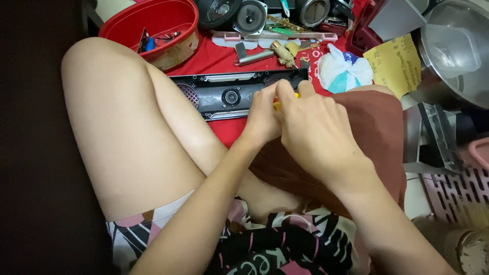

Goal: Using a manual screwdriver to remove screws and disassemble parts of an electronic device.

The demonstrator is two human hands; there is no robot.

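A long black speaker panel (224,91) with a small round driver and a mesh grille lies on red cloth (214,58) in front of my knees. My right hand (310,127) is closed around a yellow-handled tool (277,104), only a sliver of which shows, at the panel's right part. My left hand (262,114) presses against it from the left, fingers curled on the panel by the tool. What lies beneath both hands is hidden.
A red bowl (168,30) with small parts sits at the back left. Loose speaker drivers (249,15), a metal bracket (252,55), a white plastic bag (344,69), a yellow paper (395,63), a metal pot (453,51) and a pink basket (458,193) crowd the back and right.
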